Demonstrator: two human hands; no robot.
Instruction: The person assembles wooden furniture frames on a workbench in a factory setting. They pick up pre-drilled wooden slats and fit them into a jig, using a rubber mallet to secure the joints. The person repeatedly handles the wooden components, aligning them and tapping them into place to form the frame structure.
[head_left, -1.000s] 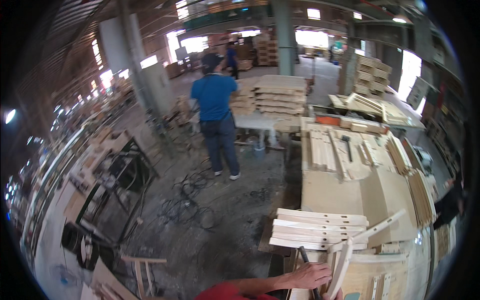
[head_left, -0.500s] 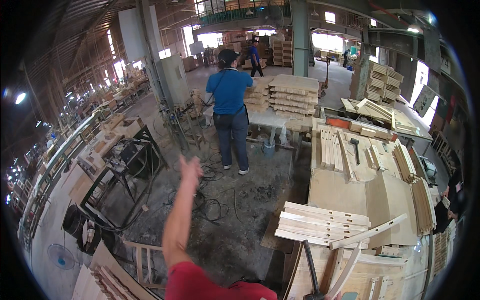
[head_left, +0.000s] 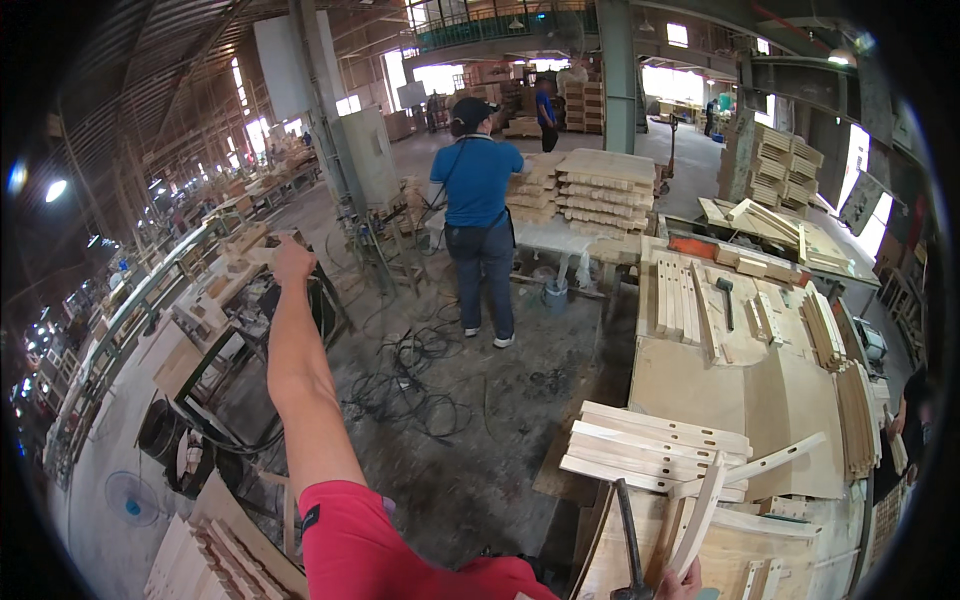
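My left arm reaches out in a red sleeve. My left hand (head_left: 293,260) is in the air at the far left, in front of a workbench; its fingers look curled in, with nothing visible in them. At the lower edge, my right hand (head_left: 682,583) closes round the lower end of a curved wooden slat (head_left: 700,515), which tilts upward. Just left of it is a hammer (head_left: 628,525), its dark handle pointing up and its head partly cut off by the frame. Beyond the slat, several slotted wooden rails (head_left: 650,440) lie side by side, with another loose slat (head_left: 775,458) slanting across them.
A person in a blue shirt (head_left: 478,185) stands ahead, facing stacked wooden panels (head_left: 605,190). The long right bench (head_left: 680,375) bears wooden parts and a mallet (head_left: 726,300). Cables (head_left: 410,390) coil on the floor. A fan (head_left: 132,505) stands at left.
My left hand has swung to the left and up, and its spread fingers have drawn in. My right hand has come further into view on the slat, which stands more upright.
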